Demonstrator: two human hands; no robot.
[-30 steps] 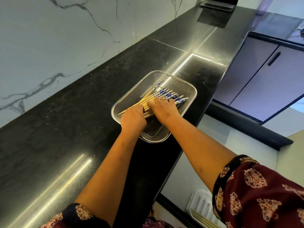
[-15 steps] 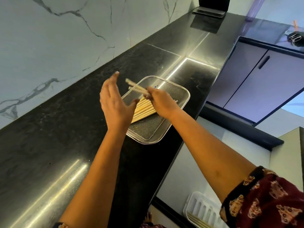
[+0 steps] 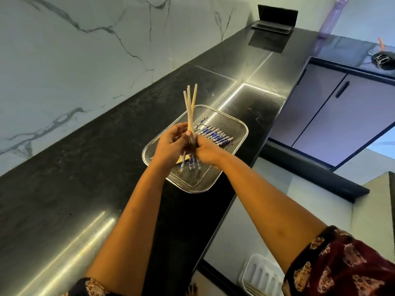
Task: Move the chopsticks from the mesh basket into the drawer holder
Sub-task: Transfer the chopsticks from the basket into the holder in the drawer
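Observation:
A steel mesh basket [image 3: 239, 127] sits on the black counter near its front edge. Both hands hold a small bunch of chopsticks [image 3: 190, 107] upright above the basket, pale tips up and blue-patterned ends down. My left hand [image 3: 171, 144] wraps the bunch from the left, and my right hand [image 3: 206, 151] grips it from the right. More chopsticks [image 3: 215, 135] lie flat in the basket behind my hands. The white drawer holder [image 3: 259, 272] shows at the bottom right below the counter, with a few chopsticks in it.
The black counter [image 3: 74, 178] runs from lower left to upper right along a marble wall. A laptop [image 3: 275, 20] stands at its far end. Grey cabinet doors [image 3: 342, 112] lie to the right, and a purple bottle [image 3: 330, 20] stands beyond.
The right hand lifted a bunch of chopsticks out of the basket and stood it upright. The left hand, open in the air half a second ago, has closed on the bunch.

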